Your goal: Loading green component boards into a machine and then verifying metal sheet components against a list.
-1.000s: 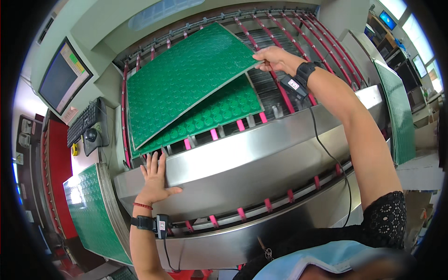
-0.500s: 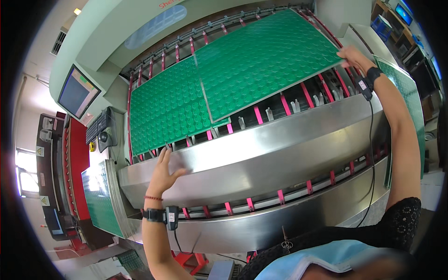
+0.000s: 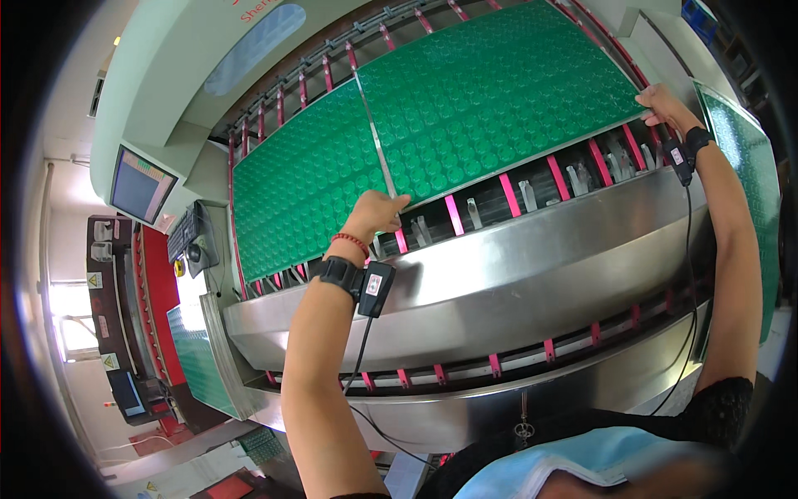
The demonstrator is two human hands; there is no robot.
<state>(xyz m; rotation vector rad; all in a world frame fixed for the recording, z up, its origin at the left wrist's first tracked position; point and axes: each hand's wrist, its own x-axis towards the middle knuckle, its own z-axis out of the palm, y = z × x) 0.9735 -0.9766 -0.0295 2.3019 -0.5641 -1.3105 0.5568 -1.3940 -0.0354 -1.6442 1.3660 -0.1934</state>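
Note:
Two green panels patterned with rows of circles lie side by side on the bed of a large machine. My left hand [image 3: 378,214] has its fingers closed on the near left corner of the right panel [image 3: 499,91], just at the seam with the left panel [image 3: 303,175]. At the near right corner of that same right panel, my right hand [image 3: 665,108] grips the edge between thumb and fingers. Pink-red support bars [image 3: 509,195] and small upright clips [image 3: 527,196] show below the panels' near edge. Each wrist carries a black strap with a cabled box.
A curved steel apron [image 3: 515,241] fronts the machine. To the left are a monitor [image 3: 141,187], a keyboard [image 3: 184,233] and a stack of green panels [image 3: 199,358]. Another green panel [image 3: 744,183] stands upright at right. Cables hang from both wrists.
My left hand has moved right from the left panel's near edge and closed on the right panel's corner. The right panel has shifted rightward, overlapping the left one less. My right hand still grips it.

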